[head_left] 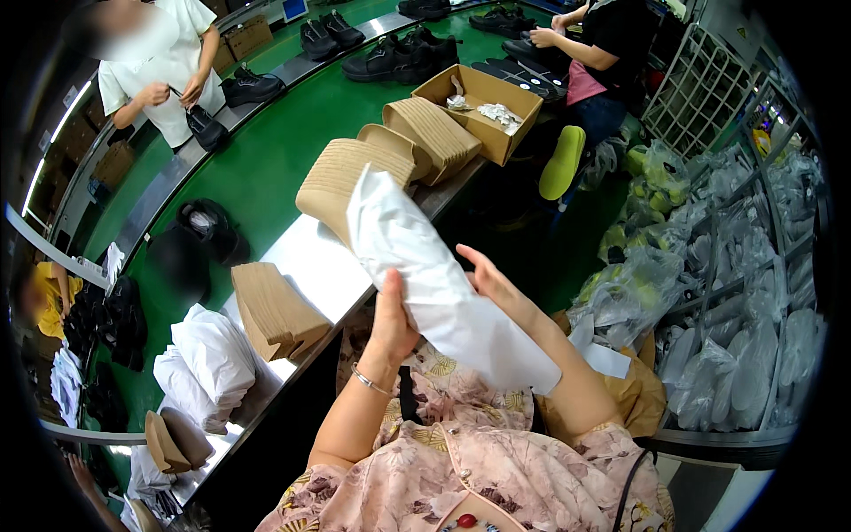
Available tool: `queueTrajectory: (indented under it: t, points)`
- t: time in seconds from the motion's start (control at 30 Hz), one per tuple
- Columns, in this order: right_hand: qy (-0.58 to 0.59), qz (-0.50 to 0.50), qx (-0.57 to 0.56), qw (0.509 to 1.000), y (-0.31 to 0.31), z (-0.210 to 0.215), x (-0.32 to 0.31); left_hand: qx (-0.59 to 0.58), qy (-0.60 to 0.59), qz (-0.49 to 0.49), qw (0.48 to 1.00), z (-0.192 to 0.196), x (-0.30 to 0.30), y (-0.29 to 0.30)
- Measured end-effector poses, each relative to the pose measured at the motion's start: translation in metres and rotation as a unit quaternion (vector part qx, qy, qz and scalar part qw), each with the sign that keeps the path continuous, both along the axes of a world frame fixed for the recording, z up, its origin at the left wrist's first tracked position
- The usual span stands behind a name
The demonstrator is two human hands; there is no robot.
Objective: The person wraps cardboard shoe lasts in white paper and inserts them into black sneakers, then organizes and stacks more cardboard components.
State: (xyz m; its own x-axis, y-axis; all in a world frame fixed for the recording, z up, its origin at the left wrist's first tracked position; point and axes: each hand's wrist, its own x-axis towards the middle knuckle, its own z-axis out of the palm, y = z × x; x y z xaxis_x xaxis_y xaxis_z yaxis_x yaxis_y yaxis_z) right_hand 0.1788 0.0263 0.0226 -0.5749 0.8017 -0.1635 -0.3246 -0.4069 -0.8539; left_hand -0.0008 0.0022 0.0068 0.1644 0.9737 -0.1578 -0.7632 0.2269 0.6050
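nearby, white bundle (417, 266) overlapping brown stack (341, 182), carton (523, 135)

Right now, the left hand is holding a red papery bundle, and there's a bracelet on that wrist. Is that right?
Not quite: the papery bundle is white, not red, as the head view shows. The left hand does hold it, with a bracelet on that wrist.

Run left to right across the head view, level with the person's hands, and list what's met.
Black shoes → white bundles → brown cardboard stack → left hand → white paper → right hand → clear plastic bags.
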Motion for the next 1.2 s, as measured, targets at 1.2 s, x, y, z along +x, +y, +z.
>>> queueTrajectory:
  t: [1.2]
  points:
    - [0.288, 0.006, -0.08, 0.954, -0.04, 0.034, -0.102, 0.153, 0.0, 0.155, 0.976, 0.033, -0.058, -0.031]
